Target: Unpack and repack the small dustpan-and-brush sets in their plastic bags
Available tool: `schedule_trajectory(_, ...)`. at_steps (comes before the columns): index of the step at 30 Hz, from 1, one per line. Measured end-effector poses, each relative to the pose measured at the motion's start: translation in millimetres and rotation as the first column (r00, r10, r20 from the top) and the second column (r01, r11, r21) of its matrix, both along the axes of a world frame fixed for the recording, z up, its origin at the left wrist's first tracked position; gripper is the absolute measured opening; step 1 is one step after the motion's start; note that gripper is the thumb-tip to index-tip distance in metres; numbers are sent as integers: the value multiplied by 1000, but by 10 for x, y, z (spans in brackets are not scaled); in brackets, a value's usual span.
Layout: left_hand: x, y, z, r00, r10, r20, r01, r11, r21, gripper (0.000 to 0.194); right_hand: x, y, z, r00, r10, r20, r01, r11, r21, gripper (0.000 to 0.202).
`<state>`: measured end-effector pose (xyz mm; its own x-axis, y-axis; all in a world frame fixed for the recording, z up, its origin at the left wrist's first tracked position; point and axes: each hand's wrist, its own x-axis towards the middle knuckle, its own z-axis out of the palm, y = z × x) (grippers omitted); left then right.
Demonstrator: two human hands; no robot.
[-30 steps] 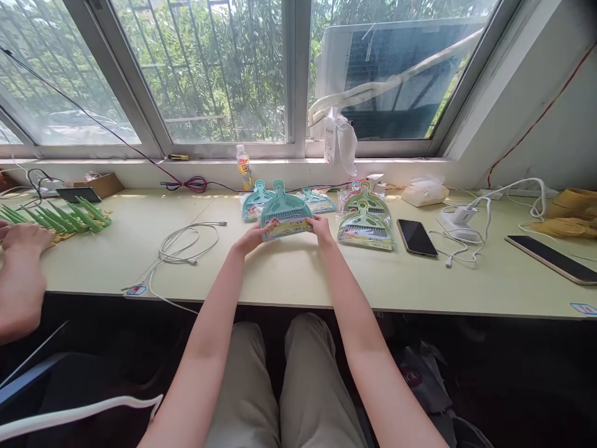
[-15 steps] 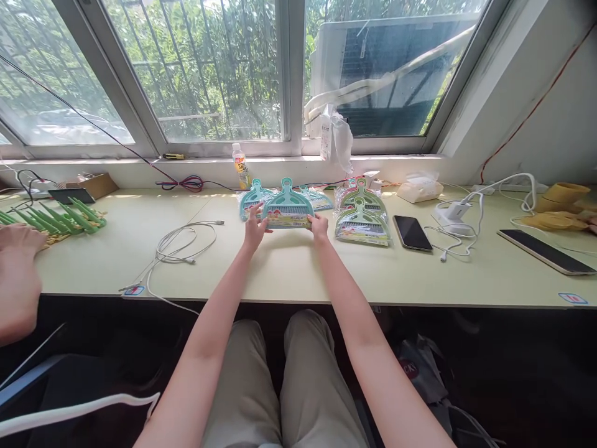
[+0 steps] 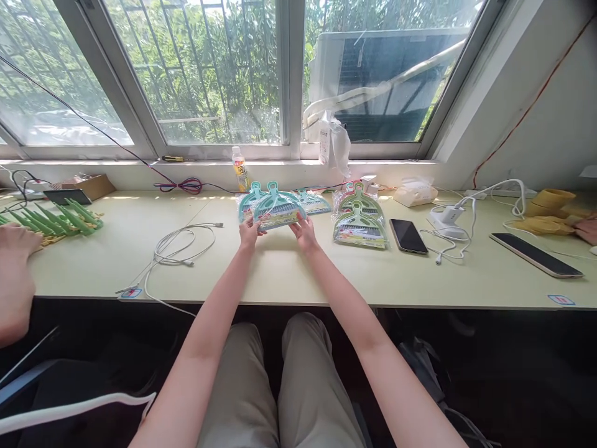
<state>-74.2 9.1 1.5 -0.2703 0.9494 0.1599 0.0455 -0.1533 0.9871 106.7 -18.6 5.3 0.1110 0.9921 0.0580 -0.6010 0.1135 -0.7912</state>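
Observation:
A teal dustpan and brush set [image 3: 278, 210] in a clear wrapper is held between my two hands, tilted over the table. My left hand [image 3: 250, 233] grips its lower left corner. At the lower right corner, my right hand [image 3: 305, 231] has its fingers closed on the edge. Partly hidden behind it on the left is a second teal dustpan set [image 3: 249, 197]. Another teal dustpan set [image 3: 314, 202] lies behind to the right. Further right, a green dustpan set [image 3: 359, 230] overlaps another green dustpan set [image 3: 362, 194] at its back.
Left on the table [image 3: 275, 280] lies a coiled white cable [image 3: 170, 249]. A bottle [image 3: 240, 169] stands near the window. To the right are a phone [image 3: 408, 236], a white charger [image 3: 446, 222] and a tablet-like device [image 3: 536, 254]. Another person's arm [image 3: 16, 274] rests beside green pieces [image 3: 60, 219] at far left.
The teal dustpan set in my hands has shifted left and back, and its right side has tipped upward. It now overlaps the teal set behind it more. The view has shifted slightly.

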Motion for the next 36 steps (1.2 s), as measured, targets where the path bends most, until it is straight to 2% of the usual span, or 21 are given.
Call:
schedule_trajectory(2,43,-22,-4,1000,15,16,-15,1000,5,43,-157,-27,-49,1000,-15,-19,15,1000,9,46)
schedule_trajectory(5,130,-81,-4,998,-56,4,56,998,-19,46,-239,3,-151,998,-63,-5,62,992,-109,32)
schedule_trajectory(8,207,-131,7,979,-202,-24,200,977,-78,52,-92,109,-208,980,-190,53,197,948,-250,18)
schedule_trajectory(10,226,-137,13,962,-273,-19,268,955,-126,54,83,219,-197,955,-258,149,290,918,-269,15)
schedule_trajectory(11,221,-131,13,962,-272,-24,266,954,-140,54,175,286,-178,933,-289,214,340,901,-268,14)
schedule_trajectory(12,208,-121,11,970,-237,-47,228,963,-142,53,261,362,-153,903,-315,291,392,881,-266,13)
schedule_trajectory(14,160,-98,2,983,-87,-164,71,992,-104,48,398,531,-90,828,-336,450,483,834,-266,11)
schedule_trajectory(17,68,-88,0,918,145,-369,-165,986,-22,37,498,797,4,756,-322,570,544,792,-276,17)
schedule_trajectory(21,-26,-100,32,883,200,-424,-255,964,-75,28,538,1080,90,611,-253,750,596,770,-226,22)
schedule_trajectory(24,-83,-52,22,888,209,-410,-282,951,-125,28,619,1229,126,529,-274,803,621,770,-145,16)
schedule_trajectory(26,-126,10,-11,894,221,-389,-296,944,-146,29,689,1312,156,418,-270,868,630,774,-63,11)
schedule_trajectory(27,-148,44,-33,900,221,-377,-297,942,-156,29,713,1350,178,314,-230,921,621,784,-16,11)
schedule_trajectory(30,-200,140,-99,916,204,-345,-277,944,-177,31,647,1429,266,-135,-95,986,494,857,150,8)
schedule_trajectory(31,-211,165,-116,920,196,-340,-267,947,-177,31,565,1438,295,-258,-98,961,422,884,203,9)
schedule_trajectory(32,-218,186,-128,923,190,-336,-259,950,-176,31,451,1437,316,-324,-132,937,342,907,246,14)
schedule_trajectory(33,-221,202,-135,925,187,-331,-255,951,-175,31,311,1427,326,-349,-179,920,269,921,281,20)
schedule_trajectory(34,-223,212,-136,928,187,-322,-253,951,-176,31,151,1408,322,-336,-229,913,209,928,310,24)
schedule_trajectory(36,-221,216,-123,938,196,-286,-255,949,-187,30,-182,1357,271,-244,-309,919,123,930,345,27)
